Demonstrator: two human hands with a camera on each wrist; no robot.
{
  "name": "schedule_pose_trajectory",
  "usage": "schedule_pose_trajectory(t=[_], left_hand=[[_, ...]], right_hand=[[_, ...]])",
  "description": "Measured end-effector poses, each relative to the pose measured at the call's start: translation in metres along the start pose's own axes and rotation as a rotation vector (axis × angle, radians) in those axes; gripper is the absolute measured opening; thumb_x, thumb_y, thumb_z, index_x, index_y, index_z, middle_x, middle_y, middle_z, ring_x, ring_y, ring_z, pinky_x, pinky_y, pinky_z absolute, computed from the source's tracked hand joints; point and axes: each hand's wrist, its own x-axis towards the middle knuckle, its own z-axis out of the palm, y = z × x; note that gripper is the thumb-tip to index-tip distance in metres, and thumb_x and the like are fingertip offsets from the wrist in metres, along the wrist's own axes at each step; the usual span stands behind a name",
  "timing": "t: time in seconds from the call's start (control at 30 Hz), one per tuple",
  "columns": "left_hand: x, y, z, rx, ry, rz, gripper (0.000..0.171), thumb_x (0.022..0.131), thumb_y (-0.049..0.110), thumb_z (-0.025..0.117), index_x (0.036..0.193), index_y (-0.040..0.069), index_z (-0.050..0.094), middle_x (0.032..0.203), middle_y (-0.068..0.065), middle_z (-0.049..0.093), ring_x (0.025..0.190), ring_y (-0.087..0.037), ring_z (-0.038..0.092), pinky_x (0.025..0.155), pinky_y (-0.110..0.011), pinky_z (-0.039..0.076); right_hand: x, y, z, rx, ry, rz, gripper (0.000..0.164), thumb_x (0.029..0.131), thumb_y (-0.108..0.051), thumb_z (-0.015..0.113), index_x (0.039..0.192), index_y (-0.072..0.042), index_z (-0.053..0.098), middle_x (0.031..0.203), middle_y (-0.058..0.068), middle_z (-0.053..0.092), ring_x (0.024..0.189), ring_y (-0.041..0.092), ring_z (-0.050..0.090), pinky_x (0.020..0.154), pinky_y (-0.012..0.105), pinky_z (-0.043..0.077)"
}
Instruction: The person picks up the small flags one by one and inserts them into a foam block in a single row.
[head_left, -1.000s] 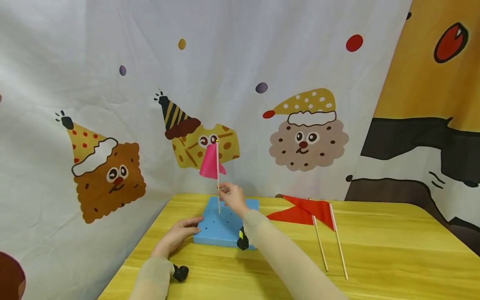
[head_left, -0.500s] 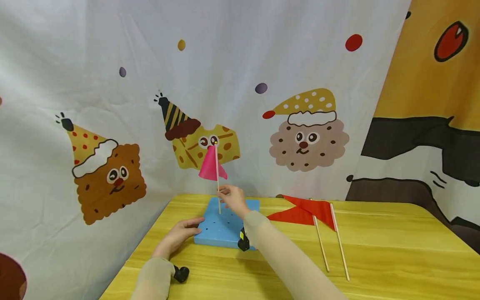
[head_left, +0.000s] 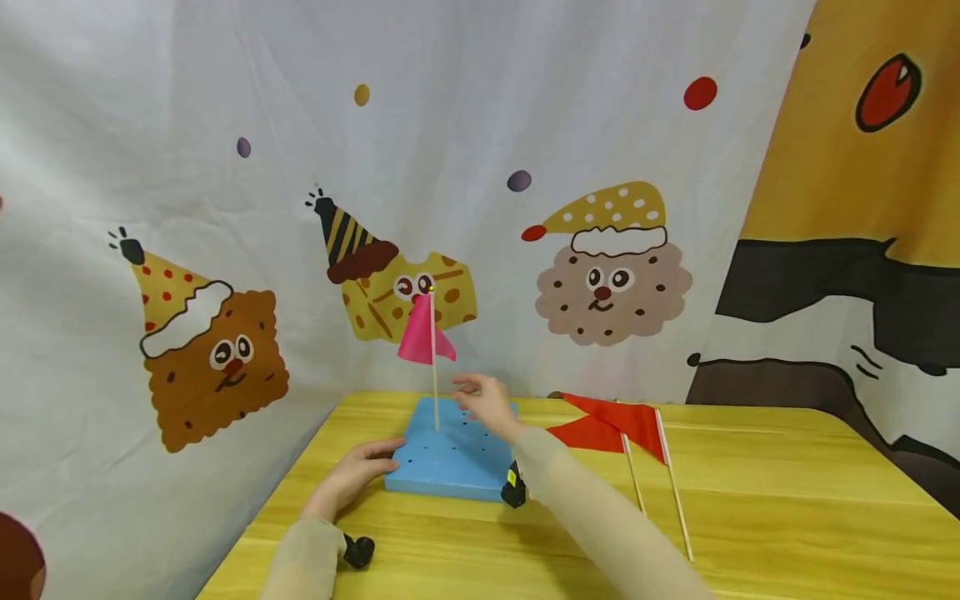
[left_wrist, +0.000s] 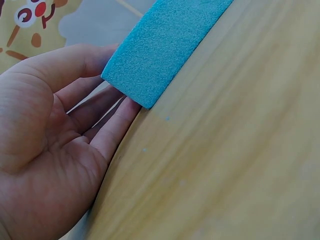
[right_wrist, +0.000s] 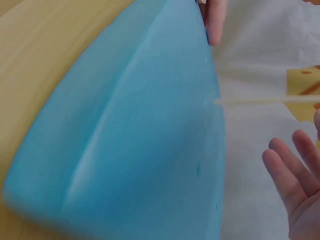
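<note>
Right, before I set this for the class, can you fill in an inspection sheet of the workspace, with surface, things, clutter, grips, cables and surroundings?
Surface: yellow wood-grain table.
Job's things: blue block with small holes, lying flat; pink flag standing upright on it; two red flags lying to its right, their cloths overlapping in the head view.
Clutter: a few tiny blue specks beside the block.
Grips: left grip touches the block's left side; right grip holds nothing, fingers apart from the pink flag's stick.
Cables: nothing seen.
Surroundings: white cloth backdrop printed with cartoon figures in party hats.
</note>
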Motion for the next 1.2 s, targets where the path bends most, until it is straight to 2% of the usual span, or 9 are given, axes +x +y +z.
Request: schedule_pose_trajectory(t=[0.13, 0.3, 0.47, 0.53, 0.77, 0.97, 1.2], left_hand=[[-0.003, 0.002, -0.003, 0.017, 0.013, -0.019, 0.052, 0.096, 0.014, 0.062, 0.143, -0.002, 0.046, 0.151, -0.025, 0.033, 0.137, -0.043, 0.03, 0.107, -0.05, 0.036], [-0.003, 0.004, -0.005, 0.026, 0.015, -0.027, 0.053, 0.095, 0.015, 0.062, 0.143, -0.001, 0.046, 0.151, -0.024, 0.032, 0.138, -0.043, 0.027, 0.107, -0.05, 0.036], [-0.002, 0.003, -0.004, 0.018, 0.008, -0.033, 0.053, 0.096, 0.015, 0.061, 0.143, -0.002, 0.044, 0.152, -0.025, 0.03, 0.138, -0.043, 0.027, 0.107, -0.049, 0.036], [-0.001, 0.003, -0.003, 0.011, 0.007, -0.044, 0.053, 0.096, 0.015, 0.061, 0.144, -0.002, 0.044, 0.152, -0.025, 0.03, 0.138, -0.043, 0.028, 0.107, -0.048, 0.037], [0.001, 0.003, -0.002, 0.014, 0.022, -0.051, 0.055, 0.095, 0.016, 0.062, 0.144, -0.002, 0.044, 0.15, -0.028, 0.03, 0.135, -0.043, 0.033, 0.106, -0.049, 0.038], [0.002, 0.006, -0.001, 0.007, 0.017, -0.041, 0.055, 0.095, 0.015, 0.062, 0.144, -0.003, 0.043, 0.151, -0.029, 0.029, 0.136, -0.044, 0.031, 0.106, -0.05, 0.037], [0.003, 0.006, 0.002, 0.002, -0.012, -0.077, 0.056, 0.097, 0.016, 0.06, 0.145, -0.003, 0.04, 0.151, -0.028, 0.028, 0.137, -0.044, 0.03, 0.107, -0.05, 0.036]], right_hand=[[-0.018, 0.009, -0.025, 0.019, 0.011, 0.036, 0.025, 0.094, -0.012, 0.065, 0.117, -0.003, 0.067, 0.098, 0.016, 0.068, 0.088, 0.042, 0.066, 0.067, 0.046, 0.059], [-0.044, 0.017, -0.061, 0.018, 0.042, 0.113, 0.025, 0.092, -0.014, 0.068, 0.114, -0.004, 0.068, 0.095, 0.012, 0.068, 0.086, 0.04, 0.067, 0.067, 0.052, 0.058], [-0.07, 0.024, -0.107, -0.025, 0.093, 0.156, 0.023, 0.09, -0.016, 0.07, 0.11, -0.005, 0.07, 0.096, 0.012, 0.069, 0.082, 0.04, 0.067, 0.062, 0.044, 0.059], [-0.081, 0.027, -0.125, -0.031, 0.118, 0.183, 0.024, 0.089, -0.018, 0.072, 0.107, -0.002, 0.07, 0.097, 0.015, 0.069, 0.079, 0.04, 0.067, 0.06, 0.04, 0.059], [-0.116, 0.04, -0.177, -0.111, 0.201, 0.292, 0.022, 0.088, -0.016, 0.072, 0.101, 0.001, 0.071, 0.092, 0.013, 0.07, 0.078, 0.037, 0.068, 0.059, 0.039, 0.059], [-0.132, 0.045, -0.204, -0.129, 0.252, 0.374, 0.026, 0.089, -0.014, 0.07, 0.104, 0.007, 0.067, 0.093, 0.018, 0.069, 0.078, 0.036, 0.068, 0.063, 0.042, 0.059], [-0.152, 0.053, -0.215, -0.161, 0.277, 0.445, 0.023, 0.087, -0.009, 0.07, 0.099, 0.011, 0.069, 0.085, 0.016, 0.069, 0.069, 0.031, 0.069, 0.059, 0.04, 0.059]])
